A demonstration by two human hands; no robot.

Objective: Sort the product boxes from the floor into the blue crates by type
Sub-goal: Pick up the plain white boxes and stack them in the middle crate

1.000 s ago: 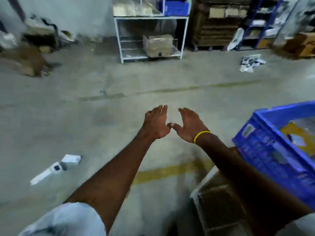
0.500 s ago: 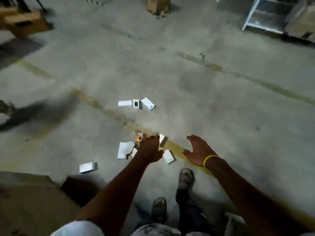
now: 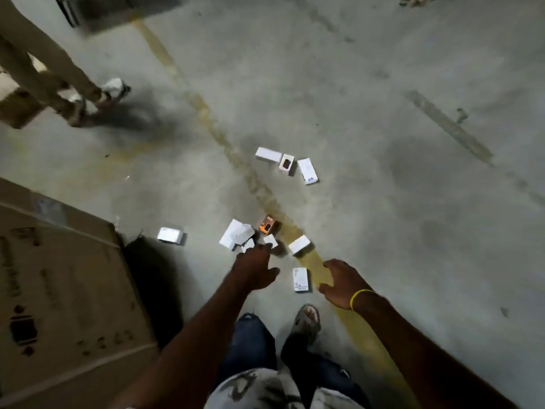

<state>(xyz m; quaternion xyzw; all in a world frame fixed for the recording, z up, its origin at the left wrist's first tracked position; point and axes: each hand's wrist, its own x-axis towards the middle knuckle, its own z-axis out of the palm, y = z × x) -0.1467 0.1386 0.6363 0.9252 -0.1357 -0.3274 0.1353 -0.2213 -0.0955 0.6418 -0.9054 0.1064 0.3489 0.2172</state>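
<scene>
Concrete floor, boxes strewn beside yellow line; left hand, right hand above, fingers wide, empty, probably reaching to gather.

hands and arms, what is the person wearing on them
The right hand is ungloved, with a thin yellow band around its wrist. The left hand is ungloved too, with no band or watch on its wrist. Both forearms are uncovered, with no sleeve showing on them.

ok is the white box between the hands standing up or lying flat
Lying flat: the white box shows its broad printed face up on the floor.
</scene>
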